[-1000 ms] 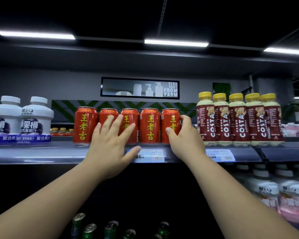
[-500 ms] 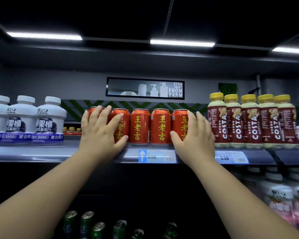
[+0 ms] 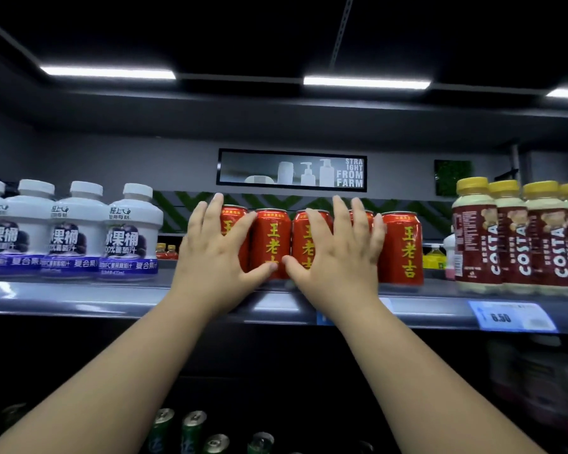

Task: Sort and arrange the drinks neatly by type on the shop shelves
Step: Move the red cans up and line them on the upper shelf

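A row of red cans point(image 3: 401, 249) with yellow characters stands on the grey top shelf point(image 3: 79, 298). My left hand point(image 3: 215, 257) lies flat with spread fingers against the cans at the row's left end. My right hand point(image 3: 338, 253) presses flat against the cans right of the middle, its thumb almost meeting the left thumb. The rightmost can stands uncovered. White juice bottles point(image 3: 128, 234) stand to the left of the cans, and yellow-capped Costa coffee bottles point(image 3: 476, 234) to the right.
A blue price tag point(image 3: 512, 316) hangs on the shelf edge at the right. Green cans point(image 3: 192, 430) stand on a dark lower shelf. More blurred bottles point(image 3: 535, 371) fill the lower right. Gaps separate the can row from both bottle groups.
My right hand slid left from the row's right end onto the middle cans, and my left hand shifted slightly right. The view swung left, so everything sits further right in the frame.
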A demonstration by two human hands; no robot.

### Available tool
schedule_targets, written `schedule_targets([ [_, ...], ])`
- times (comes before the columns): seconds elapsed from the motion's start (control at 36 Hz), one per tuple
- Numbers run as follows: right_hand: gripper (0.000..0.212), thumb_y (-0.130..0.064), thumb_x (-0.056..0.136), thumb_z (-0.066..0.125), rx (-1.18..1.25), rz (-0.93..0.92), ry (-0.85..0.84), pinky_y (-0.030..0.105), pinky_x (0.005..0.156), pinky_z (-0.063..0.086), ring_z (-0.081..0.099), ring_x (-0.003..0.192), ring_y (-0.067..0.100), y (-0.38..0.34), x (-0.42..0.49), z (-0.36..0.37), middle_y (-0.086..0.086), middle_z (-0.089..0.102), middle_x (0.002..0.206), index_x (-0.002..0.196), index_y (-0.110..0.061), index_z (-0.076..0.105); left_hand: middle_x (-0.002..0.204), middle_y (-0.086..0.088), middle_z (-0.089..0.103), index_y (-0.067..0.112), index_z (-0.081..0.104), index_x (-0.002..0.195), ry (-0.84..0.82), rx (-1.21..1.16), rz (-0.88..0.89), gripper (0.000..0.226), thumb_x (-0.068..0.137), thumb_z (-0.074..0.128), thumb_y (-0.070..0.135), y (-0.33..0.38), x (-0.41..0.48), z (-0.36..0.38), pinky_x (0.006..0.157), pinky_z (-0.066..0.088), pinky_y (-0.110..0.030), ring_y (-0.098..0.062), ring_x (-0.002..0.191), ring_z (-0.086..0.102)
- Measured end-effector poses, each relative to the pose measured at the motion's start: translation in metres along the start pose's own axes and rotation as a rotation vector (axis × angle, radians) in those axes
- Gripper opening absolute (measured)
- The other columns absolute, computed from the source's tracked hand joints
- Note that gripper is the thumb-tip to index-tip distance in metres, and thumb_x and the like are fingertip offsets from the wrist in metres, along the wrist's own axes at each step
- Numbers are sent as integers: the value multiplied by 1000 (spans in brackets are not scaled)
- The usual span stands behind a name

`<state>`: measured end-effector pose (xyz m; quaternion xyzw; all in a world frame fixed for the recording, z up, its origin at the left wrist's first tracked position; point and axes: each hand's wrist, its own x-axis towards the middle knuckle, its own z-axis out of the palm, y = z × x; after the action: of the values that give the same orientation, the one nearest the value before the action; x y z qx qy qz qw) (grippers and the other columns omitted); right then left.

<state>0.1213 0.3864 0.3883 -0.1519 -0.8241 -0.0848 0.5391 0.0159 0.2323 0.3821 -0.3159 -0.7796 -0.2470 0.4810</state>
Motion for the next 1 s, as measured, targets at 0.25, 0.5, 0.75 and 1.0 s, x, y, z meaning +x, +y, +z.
schedule_targets([
  [0.25, 80, -66, 90, 52, -42, 46, -26, 62, 120, -10, -5, 155, 32, 0, -1, -4, 1, 22, 166, 157, -34, 20, 163, 1, -11, 42, 19, 153, -39, -47, 13, 86, 81, 55, 73, 1, -1, -1, 116, 25, -55, -29, 151, -4],
  [0.5, 80, -67, 93, 46, -40, 66, -47, 59, 121, -11, -10, 155, 31, 1, -4, -7, 4, 11, 169, 159, -33, 16, 161, 3, -20, 42, 12, 154, -61, -22, 16, 81, 88, 48, 69, 3, 0, 0, 115, 26, -56, -28, 151, -10],
  [0.75, 81, -67, 98, 18, -85, 110, -133, 53, 122, -17, -28, 151, 29, 0, -35, -2, 8, -23, 167, 161, -25, -12, 158, -4, -36, 40, -4, 156, -90, 50, 49, 84, 89, 33, 75, 1, -5, 4, 120, 7, -51, -30, 150, -23],
  [1.0, 82, -70, 96, 5, -130, 109, -282, 51, 123, -13, -30, 151, 25, -2, -67, -2, 7, -26, 166, 161, -23, -13, 154, -10, -42, 30, -12, 157, -216, 151, 132, 82, 92, 11, 74, -6, -46, -3, 121, -12, -43, -25, 145, -34],
])
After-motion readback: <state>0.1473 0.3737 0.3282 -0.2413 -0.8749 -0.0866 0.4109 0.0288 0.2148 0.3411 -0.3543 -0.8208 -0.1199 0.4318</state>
